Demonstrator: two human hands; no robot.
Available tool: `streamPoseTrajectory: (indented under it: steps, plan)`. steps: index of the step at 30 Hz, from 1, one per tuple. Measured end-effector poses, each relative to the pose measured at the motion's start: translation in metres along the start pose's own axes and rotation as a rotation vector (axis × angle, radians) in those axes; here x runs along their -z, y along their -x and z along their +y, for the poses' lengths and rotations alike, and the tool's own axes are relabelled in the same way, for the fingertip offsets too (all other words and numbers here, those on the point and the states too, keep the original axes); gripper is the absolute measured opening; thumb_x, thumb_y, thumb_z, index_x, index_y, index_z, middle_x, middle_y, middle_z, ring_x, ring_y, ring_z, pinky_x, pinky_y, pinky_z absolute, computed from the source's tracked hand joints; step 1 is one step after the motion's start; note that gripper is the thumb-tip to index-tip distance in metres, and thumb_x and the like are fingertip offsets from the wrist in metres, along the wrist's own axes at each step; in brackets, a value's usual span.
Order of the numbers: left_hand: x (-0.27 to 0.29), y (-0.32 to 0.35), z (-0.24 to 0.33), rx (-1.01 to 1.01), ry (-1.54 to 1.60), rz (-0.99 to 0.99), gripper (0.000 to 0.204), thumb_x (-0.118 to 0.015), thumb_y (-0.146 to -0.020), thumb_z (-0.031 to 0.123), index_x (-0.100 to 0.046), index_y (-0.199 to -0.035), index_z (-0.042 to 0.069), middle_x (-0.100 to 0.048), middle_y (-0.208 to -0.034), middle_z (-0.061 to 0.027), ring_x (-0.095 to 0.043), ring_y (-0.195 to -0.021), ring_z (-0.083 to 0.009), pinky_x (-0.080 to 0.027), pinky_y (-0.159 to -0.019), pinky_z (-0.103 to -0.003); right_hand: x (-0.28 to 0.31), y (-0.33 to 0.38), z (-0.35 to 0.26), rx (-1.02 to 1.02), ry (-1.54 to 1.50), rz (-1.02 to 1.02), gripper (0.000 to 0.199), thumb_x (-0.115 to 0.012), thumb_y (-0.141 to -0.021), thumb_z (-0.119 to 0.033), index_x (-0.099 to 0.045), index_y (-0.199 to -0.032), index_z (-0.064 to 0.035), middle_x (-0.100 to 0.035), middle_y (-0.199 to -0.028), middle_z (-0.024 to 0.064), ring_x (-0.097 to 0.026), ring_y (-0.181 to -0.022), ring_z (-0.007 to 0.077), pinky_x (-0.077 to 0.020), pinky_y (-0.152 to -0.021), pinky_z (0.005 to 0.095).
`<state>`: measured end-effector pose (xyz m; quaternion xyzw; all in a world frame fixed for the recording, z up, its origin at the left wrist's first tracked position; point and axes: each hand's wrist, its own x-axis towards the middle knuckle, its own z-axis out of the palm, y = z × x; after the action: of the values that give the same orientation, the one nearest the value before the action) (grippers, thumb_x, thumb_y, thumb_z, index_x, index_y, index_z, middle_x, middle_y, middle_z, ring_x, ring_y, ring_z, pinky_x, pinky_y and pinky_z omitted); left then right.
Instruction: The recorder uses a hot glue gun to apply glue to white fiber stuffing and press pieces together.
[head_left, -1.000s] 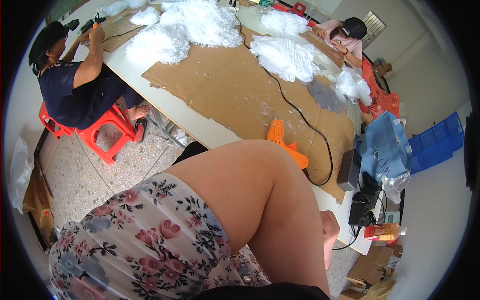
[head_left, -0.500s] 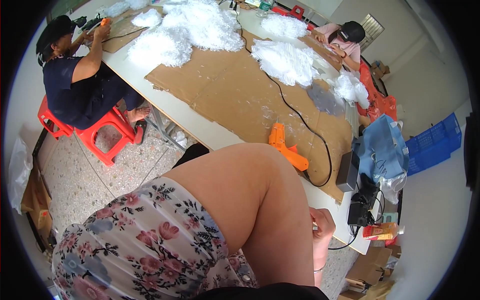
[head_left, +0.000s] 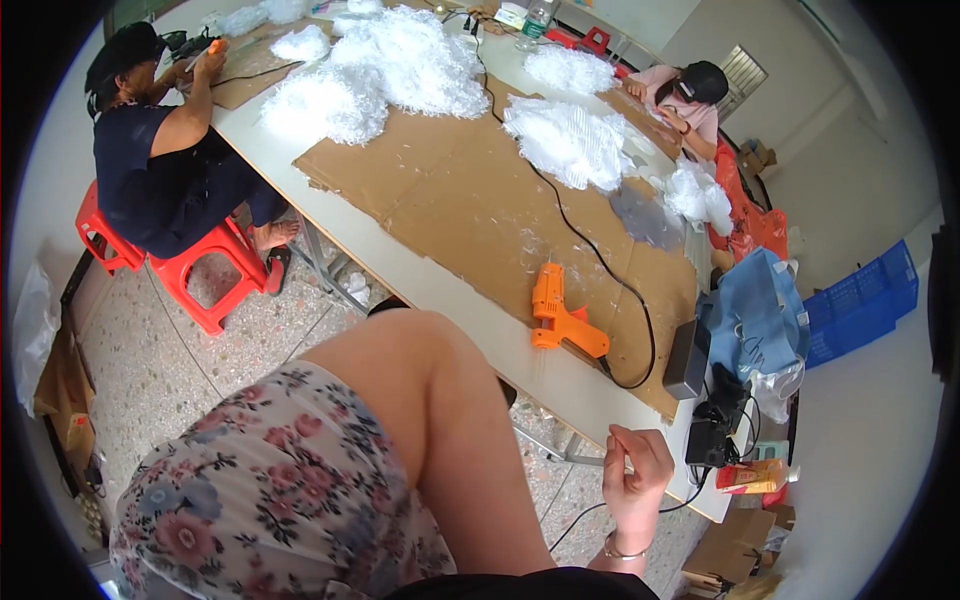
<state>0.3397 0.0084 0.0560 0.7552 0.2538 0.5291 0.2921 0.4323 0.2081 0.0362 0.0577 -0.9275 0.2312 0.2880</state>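
My right hand (head_left: pixel 640 472), with a thin bracelet at the wrist, hangs just off the near right edge of the table. Its fingers are curled together, and whatever may lie between them is hidden. Across the lower left comes my bent left arm (head_left: pixel 455 440) in a floral sleeve (head_left: pixel 270 470); the left hand is out of the picture. An orange hot glue gun (head_left: pixel 562 318) lies on the brown cardboard (head_left: pixel 450 200) covering the table, beyond my right hand and touched by neither hand. Its black cord (head_left: pixel 600 240) loops over the cardboard.
Fluffy white shredded material (head_left: pixel 400 65) is heaped along the far side. A dark box (head_left: pixel 687 360), black adapters (head_left: pixel 708 440), a blue bag (head_left: pixel 755 310) and an orange-labelled bottle (head_left: pixel 755 476) stand at the right. Two people (head_left: pixel 150 170) (head_left: pixel 690 95) sit at the table.
My bent left arm has moved left and down, uncovering more of the table edge and the glue gun. My right hand, partly hidden before, now shows fully.
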Motion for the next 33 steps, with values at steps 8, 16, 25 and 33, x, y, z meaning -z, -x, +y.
streamPoseTrajectory:
  steps: [8,16,25,33]
  plan:
    - [0.016,0.007,0.002,0.007,0.132,-0.032,0.010,-0.061,-0.076,0.008,-0.062,-0.083,0.001,-0.059,-0.066,-0.0144,-0.058,-0.066,-0.0295,-0.044,-0.060,-0.038,0.071,-0.049,-0.035,0.097,0.290,-0.198,0.017,-0.064,-0.071,0.006,-0.063,-0.086,-0.0011,-0.054,-0.071,0.0098,-0.053,-0.060,0.0247,-0.0412,-0.052,0.0327]
    - [0.030,0.060,-0.021,0.305,0.065,-0.287,0.020,-0.057,-0.088,0.017,-0.063,-0.101,0.004,-0.065,-0.077,-0.0146,-0.061,-0.069,-0.0301,-0.047,-0.060,-0.036,0.017,-0.156,0.050,0.068,0.172,-0.076,0.010,-0.060,-0.081,0.001,-0.063,-0.090,0.0043,-0.058,-0.069,0.0123,-0.053,-0.055,0.0173,-0.0432,-0.054,0.0249]
    - [0.116,0.132,0.009,0.457,-1.032,0.339,0.028,-0.070,-0.074,0.010,-0.063,-0.100,0.006,-0.062,-0.081,-0.0089,-0.061,-0.076,-0.0262,-0.049,-0.068,-0.038,-0.110,-0.286,0.210,-0.230,0.357,-0.086,0.023,-0.063,-0.078,-0.020,-0.069,-0.093,-0.0030,-0.068,-0.086,0.0155,-0.067,-0.079,0.0268,-0.0518,-0.074,0.0345]
    - [0.121,0.186,0.015,0.729,-1.306,0.517,0.029,-0.071,-0.068,0.006,-0.062,-0.096,0.005,-0.062,-0.087,-0.0073,-0.062,-0.087,-0.0247,-0.049,-0.080,-0.038,-0.213,-0.354,0.199,-0.182,0.226,-0.018,0.027,-0.064,-0.076,-0.025,-0.069,-0.098,-0.0098,-0.067,-0.097,0.0152,-0.064,-0.092,0.0310,-0.0499,-0.082,0.0386]
